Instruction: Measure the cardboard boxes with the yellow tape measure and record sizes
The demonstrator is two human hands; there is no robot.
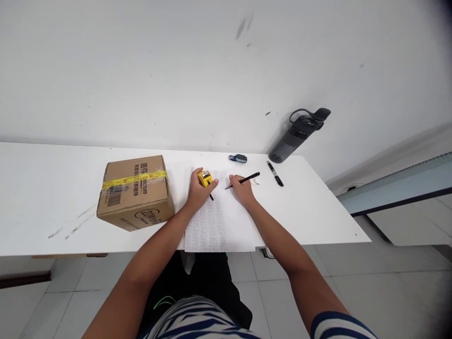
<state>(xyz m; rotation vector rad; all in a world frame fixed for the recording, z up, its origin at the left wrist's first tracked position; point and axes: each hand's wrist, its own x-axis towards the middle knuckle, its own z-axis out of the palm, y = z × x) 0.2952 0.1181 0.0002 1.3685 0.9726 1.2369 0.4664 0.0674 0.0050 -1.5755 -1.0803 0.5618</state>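
Observation:
My left hand is closed around a yellow tape measure, held over the upper part of a sheet of paper. A short black piece shows just below that hand; what it belongs to is hidden. Between the fingers of my right hand is a slim black pen, its tip pointing left and down at the paper. The left part of the sheet is covered with rows of writing, while its right part looks white.
A taped cardboard box stands left of the paper on the white table. Behind the hands lies a small blue and black object. To the right are a black and silver marker and a dark water bottle by the wall.

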